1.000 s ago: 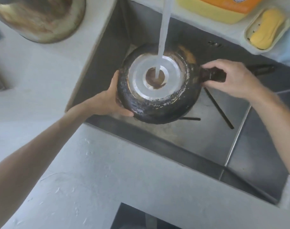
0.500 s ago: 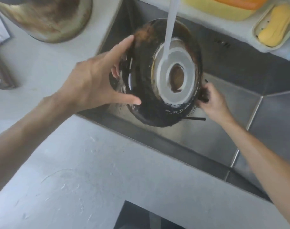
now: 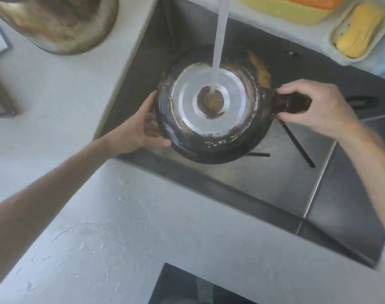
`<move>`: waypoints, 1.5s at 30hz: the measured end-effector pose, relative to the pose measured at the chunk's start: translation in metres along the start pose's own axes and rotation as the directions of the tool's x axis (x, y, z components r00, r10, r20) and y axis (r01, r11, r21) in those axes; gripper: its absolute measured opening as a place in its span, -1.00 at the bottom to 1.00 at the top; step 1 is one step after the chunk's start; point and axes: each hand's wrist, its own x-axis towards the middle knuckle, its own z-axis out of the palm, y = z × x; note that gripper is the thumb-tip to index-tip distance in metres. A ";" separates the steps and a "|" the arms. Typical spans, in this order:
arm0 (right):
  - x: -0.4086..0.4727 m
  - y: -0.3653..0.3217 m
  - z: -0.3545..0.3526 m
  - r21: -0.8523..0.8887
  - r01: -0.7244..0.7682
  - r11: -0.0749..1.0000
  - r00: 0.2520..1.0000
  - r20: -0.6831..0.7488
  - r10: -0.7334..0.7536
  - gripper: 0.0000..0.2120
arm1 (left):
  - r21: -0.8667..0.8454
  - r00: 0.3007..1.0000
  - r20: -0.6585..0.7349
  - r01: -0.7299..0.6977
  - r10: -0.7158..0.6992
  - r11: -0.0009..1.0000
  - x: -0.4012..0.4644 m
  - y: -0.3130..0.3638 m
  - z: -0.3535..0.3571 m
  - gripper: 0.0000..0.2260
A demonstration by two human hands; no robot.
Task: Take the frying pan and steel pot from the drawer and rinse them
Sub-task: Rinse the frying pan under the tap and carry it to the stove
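Frying pan (image 3: 211, 141) upside down under water stream (image 3: 219, 40) over sink (image 3: 274, 183), both hands gripping: left hand (image 3: 136, 130) rim, right hand (image 3: 316, 106) handle.

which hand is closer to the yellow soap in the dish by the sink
Right. The right hand grips the frying pan handle, below and left of the soap. The left hand holds the pan's far rim, across the pan from it.
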 end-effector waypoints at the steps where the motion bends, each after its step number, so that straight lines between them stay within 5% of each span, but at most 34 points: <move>1: -0.003 0.000 -0.001 -0.051 0.013 0.999 0.999 -0.029 -0.015 -0.61 | 0.056 1.000 -0.007 -0.028 0.028 0.998 0.003 -0.002 0.005 0.06; 4: -0.015 0.004 0.007 -0.121 0.027 0.992 0.993 -0.108 -0.040 -0.62 | 0.213 0.987 -0.114 -0.083 0.109 0.974 0.004 0.007 0.006 0.13; 8: -0.025 0.014 0.038 0.005 -0.078 0.997 0.979 -0.190 0.077 -0.67 | 0.290 0.945 -0.178 -0.218 0.276 0.932 -0.015 0.021 -0.006 0.12; 12: -0.020 0.022 0.084 0.263 -0.211 0.941 0.975 -0.009 0.221 -0.68 | 0.193 0.891 -0.183 -0.381 0.415 0.904 -0.025 0.050 -0.009 -0.01; 17: -0.013 0.019 0.106 0.284 -0.178 0.942 0.963 0.245 0.108 -0.71 | -0.039 0.927 -0.326 -0.207 0.184 0.978 -0.004 0.066 -0.019 -0.38; 21: -0.009 0.021 0.071 0.232 -0.162 0.959 0.963 0.251 0.101 -0.71 | -0.031 0.986 -0.164 0.007 -0.012 0.999 -0.002 0.040 -0.029 -0.09; 24: -0.007 0.020 0.038 0.163 -0.109 0.981 0.982 0.170 0.081 -0.68 | 0.028 1.000 0.008 -0.023 0.022 0.999 -0.004 0.015 -0.017 -0.44; 31: -0.023 0.007 0.005 -0.098 0.057 0.994 0.996 -0.055 -0.063 -0.62 | 0.118 0.976 -0.009 -0.216 0.218 0.969 -0.006 -0.001 -0.003 0.05; 36: -0.038 0.022 0.041 0.021 -0.102 0.995 0.979 -0.177 0.104 -0.62 | 0.424 0.943 -0.076 -0.264 0.324 0.866 -0.018 0.020 -0.008 0.07; 39: -0.043 0.024 0.063 0.141 -0.156 0.978 0.981 -0.095 0.170 -0.63 | 0.552 0.921 -0.115 -0.253 0.373 0.795 -0.023 0.027 -0.017 0.03; 42: -0.046 0.021 0.068 0.223 -0.129 0.966 0.990 0.078 0.114 -0.72 | 0.517 0.925 -0.147 -0.229 0.350 0.824 -0.012 0.027 -0.025 -0.06; 45: -0.037 0.022 0.059 0.237 -0.177 0.955 0.982 0.103 0.157 -0.86 | 0.470 0.943 -0.145 -0.202 0.301 0.859 0.005 0.021 -0.027 -0.06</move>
